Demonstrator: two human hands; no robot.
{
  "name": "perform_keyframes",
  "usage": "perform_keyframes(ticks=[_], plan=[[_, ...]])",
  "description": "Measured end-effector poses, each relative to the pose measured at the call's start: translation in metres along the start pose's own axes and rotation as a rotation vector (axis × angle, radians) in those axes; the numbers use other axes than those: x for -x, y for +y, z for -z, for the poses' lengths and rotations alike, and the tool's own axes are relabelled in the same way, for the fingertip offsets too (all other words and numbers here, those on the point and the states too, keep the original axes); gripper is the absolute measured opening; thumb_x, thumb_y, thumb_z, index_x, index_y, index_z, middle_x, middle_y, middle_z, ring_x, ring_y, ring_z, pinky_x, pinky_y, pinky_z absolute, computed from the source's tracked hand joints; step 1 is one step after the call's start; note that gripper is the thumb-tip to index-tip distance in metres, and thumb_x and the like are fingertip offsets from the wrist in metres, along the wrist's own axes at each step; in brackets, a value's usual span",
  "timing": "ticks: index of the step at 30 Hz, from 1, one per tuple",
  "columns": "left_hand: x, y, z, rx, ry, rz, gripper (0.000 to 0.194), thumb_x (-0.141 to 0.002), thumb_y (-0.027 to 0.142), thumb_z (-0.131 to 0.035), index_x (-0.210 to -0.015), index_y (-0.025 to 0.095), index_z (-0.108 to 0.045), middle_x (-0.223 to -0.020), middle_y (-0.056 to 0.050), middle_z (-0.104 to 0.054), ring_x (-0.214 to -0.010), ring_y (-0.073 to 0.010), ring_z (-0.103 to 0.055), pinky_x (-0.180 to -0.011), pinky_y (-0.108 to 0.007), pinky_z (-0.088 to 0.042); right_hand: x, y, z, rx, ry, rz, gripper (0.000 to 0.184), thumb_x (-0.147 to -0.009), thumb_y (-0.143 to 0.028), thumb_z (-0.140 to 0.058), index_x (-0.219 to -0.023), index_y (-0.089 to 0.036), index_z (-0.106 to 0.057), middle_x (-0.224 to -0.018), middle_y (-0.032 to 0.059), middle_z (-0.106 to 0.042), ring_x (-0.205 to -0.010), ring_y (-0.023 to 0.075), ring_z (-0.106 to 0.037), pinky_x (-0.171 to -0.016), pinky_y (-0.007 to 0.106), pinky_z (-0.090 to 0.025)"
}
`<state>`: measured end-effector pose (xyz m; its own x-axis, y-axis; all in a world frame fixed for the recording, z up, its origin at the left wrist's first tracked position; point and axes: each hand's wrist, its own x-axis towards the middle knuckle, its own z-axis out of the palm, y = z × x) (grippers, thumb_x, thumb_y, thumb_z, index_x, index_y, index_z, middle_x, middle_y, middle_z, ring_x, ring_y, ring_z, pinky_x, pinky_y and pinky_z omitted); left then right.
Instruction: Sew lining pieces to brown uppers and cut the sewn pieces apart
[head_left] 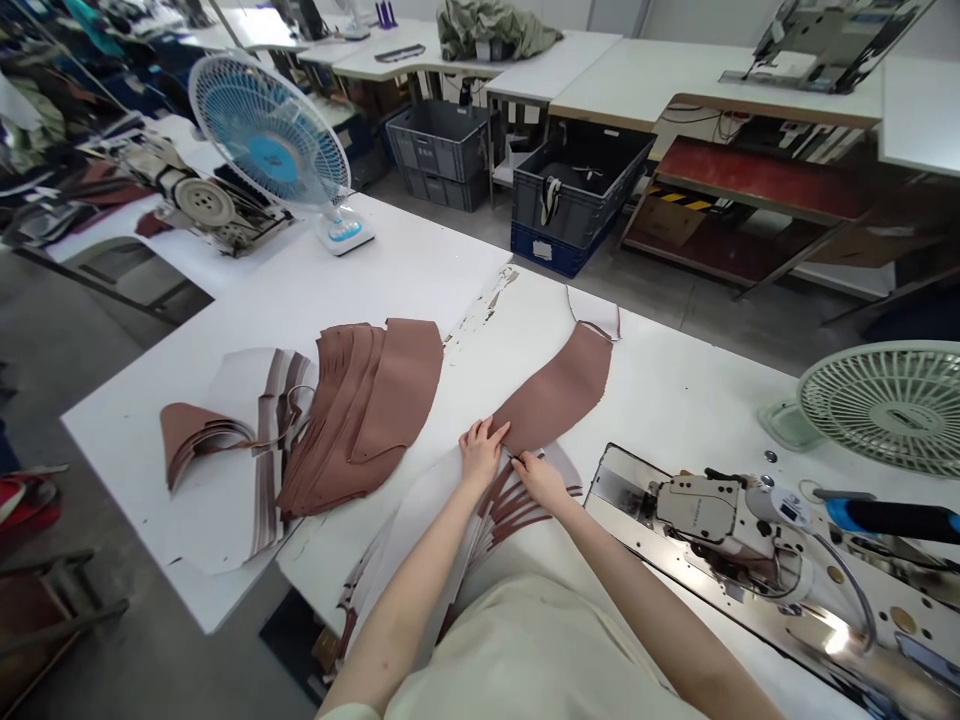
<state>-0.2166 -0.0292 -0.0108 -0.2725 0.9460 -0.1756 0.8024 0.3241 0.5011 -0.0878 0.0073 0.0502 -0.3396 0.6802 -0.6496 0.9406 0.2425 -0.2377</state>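
Observation:
A curved brown fabric piece (559, 385) with a pale underside lies on the white table in front of me. My left hand (481, 455) is at its near left end, thumb and fingertips gripping the edge. Close beside it, my right hand (541, 480) pinches the near edge between thumb and fingers. Under and around my wrists fans a stack of pale-backed pieces with brown edges (517, 505), running down toward my lap. At the piece's far end lies a white piece with a dark edge (596, 310).
Left on the table are a pile of brown pieces (375, 410) and folded pale-backed pieces (247, 450). A sewing machine (705, 510) stands close at right, near a green fan (892, 405). Behind are a blue-white fan (270, 140) and grey crates (570, 190).

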Motion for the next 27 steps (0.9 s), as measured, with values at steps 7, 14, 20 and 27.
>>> perform_keyframes(ticks=[7, 14, 20, 27], plan=[[0.0, 0.0, 0.001, -0.001, 0.004, 0.011, 0.053, -0.087, 0.013, -0.041, -0.132, 0.041, -0.048, -0.144, 0.0, -0.041, -0.13, -0.0247, -0.033, -0.103, -0.045, -0.028, 0.002, -0.005, -0.007, 0.161, 0.08, 0.011, 0.031, -0.098, -0.038, -0.027, -0.106, -0.018, -0.05, -0.09, 0.0106, -0.069, -0.084, 0.0214, -0.066, -0.068, 0.028, -0.041], [0.001, -0.001, -0.002, -0.026, 0.048, -0.015, 0.048, -0.089, 0.017, -0.04, -0.13, 0.04, -0.05, -0.143, -0.001, -0.043, -0.13, -0.0243, -0.033, -0.102, -0.045, -0.028, 0.001, -0.003, -0.009, 0.14, 0.122, 0.075, 0.032, -0.098, -0.037, -0.026, -0.103, -0.018, -0.05, -0.085, 0.0089, -0.069, -0.08, 0.0209, -0.067, -0.065, 0.027, -0.04], [0.001, 0.001, -0.002, -0.039, 0.019, -0.003, 0.05, -0.088, 0.016, -0.042, -0.13, 0.041, -0.05, -0.144, -0.001, -0.042, -0.13, -0.0251, -0.032, -0.103, -0.045, -0.026, 0.005, 0.005, -0.011, 0.142, 0.118, 0.059, 0.031, -0.098, -0.036, -0.027, -0.105, -0.018, -0.052, -0.086, 0.0092, -0.069, -0.082, 0.0205, -0.067, -0.067, 0.027, -0.041], [0.002, 0.004, 0.0, -0.061, 0.014, -0.016, 0.05, -0.088, 0.017, -0.043, -0.131, 0.041, -0.049, -0.143, -0.002, -0.043, -0.13, -0.0257, -0.032, -0.103, -0.046, -0.027, 0.007, 0.006, -0.011, 0.149, 0.102, 0.038, 0.031, -0.098, -0.035, -0.028, -0.105, -0.017, -0.053, -0.089, 0.0111, -0.069, -0.086, 0.0215, -0.067, -0.07, 0.028, -0.043]])
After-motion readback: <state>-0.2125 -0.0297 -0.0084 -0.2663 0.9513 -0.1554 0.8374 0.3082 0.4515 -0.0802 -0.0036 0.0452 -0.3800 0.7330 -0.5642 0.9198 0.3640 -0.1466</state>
